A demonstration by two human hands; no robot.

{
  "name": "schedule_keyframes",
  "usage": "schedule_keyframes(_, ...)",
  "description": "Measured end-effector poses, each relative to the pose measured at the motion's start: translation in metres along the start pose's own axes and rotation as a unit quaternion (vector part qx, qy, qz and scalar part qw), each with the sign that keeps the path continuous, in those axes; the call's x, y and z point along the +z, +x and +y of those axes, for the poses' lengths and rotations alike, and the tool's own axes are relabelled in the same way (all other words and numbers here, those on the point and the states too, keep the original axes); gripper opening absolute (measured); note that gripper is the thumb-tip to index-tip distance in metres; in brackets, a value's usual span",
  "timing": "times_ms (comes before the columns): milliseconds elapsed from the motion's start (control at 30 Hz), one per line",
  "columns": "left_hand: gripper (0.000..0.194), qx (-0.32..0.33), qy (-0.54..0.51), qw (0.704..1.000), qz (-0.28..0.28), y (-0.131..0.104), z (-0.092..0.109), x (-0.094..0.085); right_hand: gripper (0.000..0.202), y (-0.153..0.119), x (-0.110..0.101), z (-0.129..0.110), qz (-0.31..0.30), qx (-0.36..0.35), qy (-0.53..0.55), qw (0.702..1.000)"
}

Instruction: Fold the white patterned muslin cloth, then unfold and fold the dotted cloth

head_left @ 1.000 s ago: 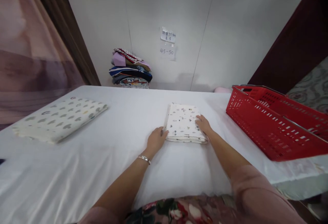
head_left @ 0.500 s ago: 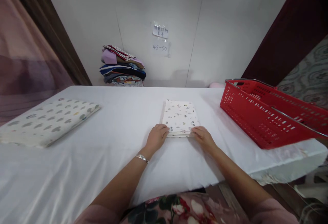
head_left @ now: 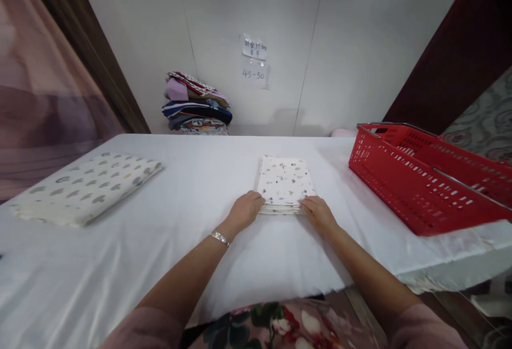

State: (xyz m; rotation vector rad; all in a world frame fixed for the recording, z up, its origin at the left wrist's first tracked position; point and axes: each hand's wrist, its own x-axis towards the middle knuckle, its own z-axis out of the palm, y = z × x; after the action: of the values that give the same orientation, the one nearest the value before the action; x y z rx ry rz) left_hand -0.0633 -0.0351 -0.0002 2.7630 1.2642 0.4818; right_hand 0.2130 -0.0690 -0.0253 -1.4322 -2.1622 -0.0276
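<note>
A small folded white cloth point(head_left: 285, 178) with a scattered dark print lies flat in the middle of the table, its several layers showing along the near edge. At its near left corner, my left hand point(head_left: 247, 209) is closed with fingertips pinching the layers. My right hand point(head_left: 319, 213) grips the near right corner in the same way. The thumbs and the undersides of the fingers are mostly hidden. A bracelet point(head_left: 220, 238) circles my left wrist.
A larger folded cloth point(head_left: 94, 184) with a grey print lies to the left on the white-covered table point(head_left: 192, 178). On the right stands a red plastic basket point(head_left: 416, 189) with metal handles. A pile of folded fabrics point(head_left: 197, 106) sits against the back wall, near paper signs point(head_left: 254, 61).
The head view has turned slightly left, so most things appear a little further right. Both hands stay at the small cloth's near corners, and the cloth looks unchanged.
</note>
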Motion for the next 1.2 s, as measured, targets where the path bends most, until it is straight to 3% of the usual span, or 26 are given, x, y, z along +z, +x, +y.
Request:
schedule_keyframes(400, 0.032, -0.036, -0.001, 0.999, 0.027, -0.013, -0.014, 0.02, 0.028, -0.009, 0.005, -0.003, 0.011, -0.018, 0.009, 1.0)
schedule_keyframes(900, 0.028, -0.013, -0.007, 0.997, 0.075, -0.012, -0.006, 0.011, 0.027, -0.012, 0.007, -0.007, 0.035, 0.0, 0.044, 0.998)
schedule_keyframes(1200, 0.026, -0.017, 0.017, 0.994, 0.105, -0.013, -0.009, 0.022, 0.025, -0.012, 0.006, -0.005, 0.043, -0.023, 0.048, 0.998)
